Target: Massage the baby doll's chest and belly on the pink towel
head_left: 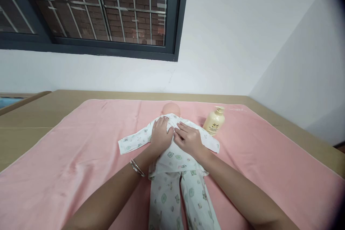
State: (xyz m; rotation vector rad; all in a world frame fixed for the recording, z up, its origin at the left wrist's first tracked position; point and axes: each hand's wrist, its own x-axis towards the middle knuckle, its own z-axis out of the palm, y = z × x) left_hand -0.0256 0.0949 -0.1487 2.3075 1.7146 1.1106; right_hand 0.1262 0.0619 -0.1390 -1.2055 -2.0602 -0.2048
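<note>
Both hands are lying flat on the doll's chest, palms down, nothing pinched or clasped. The left hand point(161, 133) is pressing with its fingers close together; the right hand point(188, 138) is resting just beside it, fingers slightly fanned and angled toward the left, fingertips almost touching the other hand's knuckles. Whether any cloth is being gathered beneath the palms cannot be told, as the palms are covering it.

Nearest the camera, two forearms are entering from the bottom edge, and the left wrist is wearing bracelets point(137, 168), their number hard to make out. The doll point(172, 158) is lying on its back directly under the hands, feet toward the camera, head away. Its legs are running off the bottom edge, so the feet are cut off. Its printed white suit is covering the body; the sleeves are lying spread to either side, and the doll's own hands are not showing. The head point(170, 108) is only partly showing beyond the collar, with no features to be made out.

One pink cloth point(81, 151) is lying beneath the doll, over a tan surface point(32, 115). One cream bottle point(214, 121) is standing tilted, near the end of the sleeve on the right hand's side, its label too small to read. One barred window point(88, 7) is sitting in the white wall beyond.
</note>
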